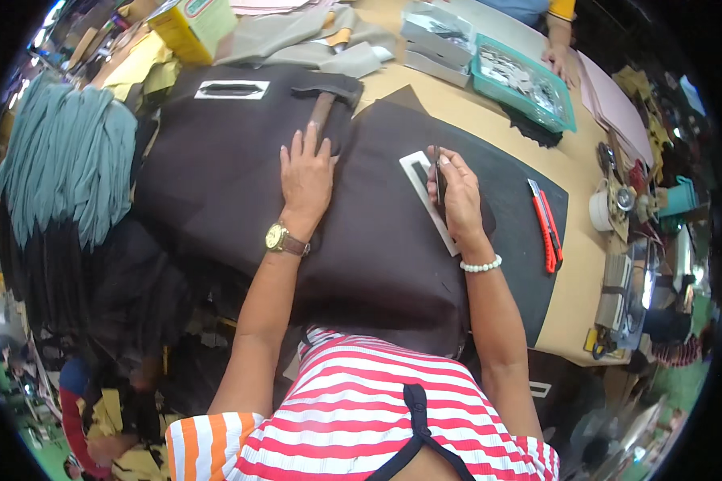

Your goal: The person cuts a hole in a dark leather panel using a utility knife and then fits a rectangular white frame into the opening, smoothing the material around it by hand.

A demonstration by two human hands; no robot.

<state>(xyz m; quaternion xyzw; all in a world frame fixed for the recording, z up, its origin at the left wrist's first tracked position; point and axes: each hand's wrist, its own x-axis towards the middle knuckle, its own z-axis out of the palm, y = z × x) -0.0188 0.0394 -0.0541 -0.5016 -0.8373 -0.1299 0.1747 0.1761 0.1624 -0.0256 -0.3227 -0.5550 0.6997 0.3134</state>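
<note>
Fingers spread, my left hand (306, 172) lies flat on dark brown sheet material (361, 240). Its fingertips reach the wooden handle of a hammer (322, 108), whose dark head points away from me. My right hand (462, 192) is closed round a slim dark metal tool (439, 178), held upright; its exact kind is hard to make out. Beneath that hand lies a white rectangular frame with a dark slot (415, 170), partly covered by the fingers. A similar white-framed slot (233, 90) sits on the brown material at the far left.
A red utility knife (546, 228) rests on a dark mat (517, 192) at right. Beyond are a teal basket of small pieces (565, 112), grey boxes (437, 36) and another person's hand (561, 64). Blue-grey cloth strips (64, 160) hang at left, near a yellow tin (192, 28).
</note>
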